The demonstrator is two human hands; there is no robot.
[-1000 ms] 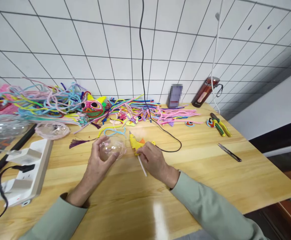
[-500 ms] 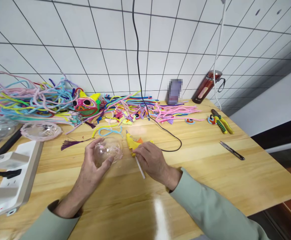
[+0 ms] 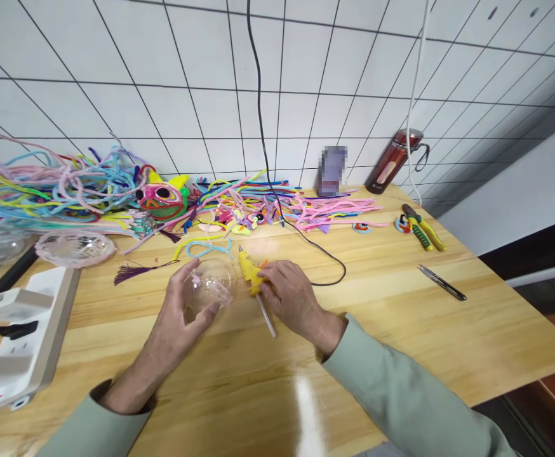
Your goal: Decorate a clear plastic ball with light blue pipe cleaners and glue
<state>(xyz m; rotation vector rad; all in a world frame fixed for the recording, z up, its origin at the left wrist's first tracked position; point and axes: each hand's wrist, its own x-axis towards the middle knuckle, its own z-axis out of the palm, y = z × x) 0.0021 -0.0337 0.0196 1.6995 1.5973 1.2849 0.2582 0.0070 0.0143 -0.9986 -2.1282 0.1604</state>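
My left hand (image 3: 180, 317) cups a clear plastic dome (image 3: 209, 284) just above the wooden table (image 3: 258, 381), thumb and fingers curled round its rim. Right beside it my right hand (image 3: 289, 298) closes on a yellow glue gun (image 3: 250, 271) lying on the table, its nozzle pointing away from me and a white glue stick (image 3: 265, 315) poking out behind. A black cord (image 3: 325, 260) loops from under the right hand and climbs the tiled wall. Both sleeves are pale green.
Piles of coloured pipe cleaners (image 3: 268, 206) and a pink mask-like figure (image 3: 159, 200) line the back edge. Another clear dome (image 3: 75, 247), a purple tassel (image 3: 132, 271) and a white power strip (image 3: 20, 330) sit left. Pliers (image 3: 423, 230), small scissors (image 3: 442, 282) and a red bottle (image 3: 394, 162) are right.
The view has shifted a little. My right hand has slid forward over the glue gun's handle and closed on it. The left hand keeps the dome in the same spot.
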